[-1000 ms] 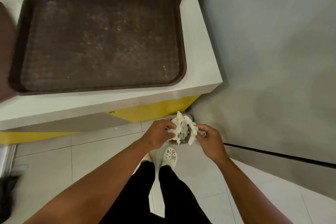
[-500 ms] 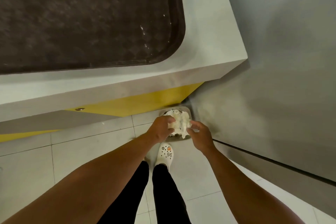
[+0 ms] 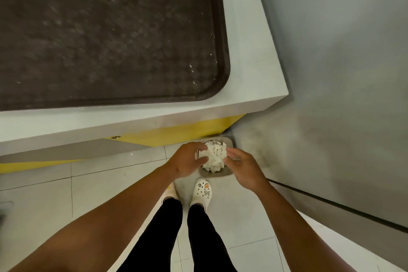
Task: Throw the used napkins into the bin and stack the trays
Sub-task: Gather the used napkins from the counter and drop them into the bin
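Directly over the bin (image 3: pixel 217 174) on the floor, the left hand (image 3: pixel 187 160) and right hand (image 3: pixel 244 169) cup the wad of used napkins (image 3: pixel 214 156) between them, fingers curled against its sides, probably squeezing it compact so it drops cleanly through the opening. Just below the grip the bin's rim shows, with the person's white shoe (image 3: pixel 202 193) close behind it. Above the grip the counter (image 3: pixel 254 68) overhangs, bearing a brown tray (image 3: pixel 223 51) near its edge. Right of the grip a grey wall (image 3: pixel 342 73) stands close; the tiled floor (image 3: pixel 88 183) to the left offers more room.
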Available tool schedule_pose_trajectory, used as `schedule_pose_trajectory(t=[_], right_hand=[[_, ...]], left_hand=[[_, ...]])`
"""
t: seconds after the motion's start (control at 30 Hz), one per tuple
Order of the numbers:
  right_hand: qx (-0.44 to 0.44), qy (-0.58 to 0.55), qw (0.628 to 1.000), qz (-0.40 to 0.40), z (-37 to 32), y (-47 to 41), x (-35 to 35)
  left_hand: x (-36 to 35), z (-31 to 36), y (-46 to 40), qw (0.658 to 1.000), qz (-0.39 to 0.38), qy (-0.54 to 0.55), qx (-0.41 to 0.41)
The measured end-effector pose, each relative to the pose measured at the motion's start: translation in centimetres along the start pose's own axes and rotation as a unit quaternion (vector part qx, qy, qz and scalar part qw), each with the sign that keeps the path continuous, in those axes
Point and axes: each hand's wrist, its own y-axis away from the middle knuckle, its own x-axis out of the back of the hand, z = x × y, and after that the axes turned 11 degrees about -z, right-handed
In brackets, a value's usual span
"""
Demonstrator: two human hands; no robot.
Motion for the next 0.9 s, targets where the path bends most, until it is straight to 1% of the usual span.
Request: schedule_pose_trajectory(t=[0.2, 0.4, 0.53, 0.67, 0.8, 0.9], right_hand=[[0.081, 0.016, 0.995, -0.058, -10.8, 7.3, 1.0], [0.124, 0.126, 0.978, -0.112, -20.3, 14.4, 0.2], [0.168, 0.182, 0.956, -0.159, -26.2, 17.9, -1.3], [0.22, 0.215, 0.936, -0.173, -32.1, 19.5, -3.7], [0.26, 0.223, 0.924, -0.168, -37.5, 19.7, -6.3], [0.281, 0.211, 0.918, -0.182, -41.0, 19.3, -8.5]], left_hand=[[6.1, 6.5, 8.8, 0.996, 0.037, 0.041, -0.069], [11.3, 9.6, 19.1, 0.992, 0.079, 0.047, -0.081], [14.5, 9.7, 25.6, 0.986, 0.129, 0.058, -0.09], [18.0, 9.1, 31.7, 0.976, 0.185, 0.065, -0.099], [22.0, 8.0, 36.5, 0.962, 0.245, 0.065, -0.106], [24.7, 6.9, 39.0, 0.954, 0.274, 0.058, -0.103]])
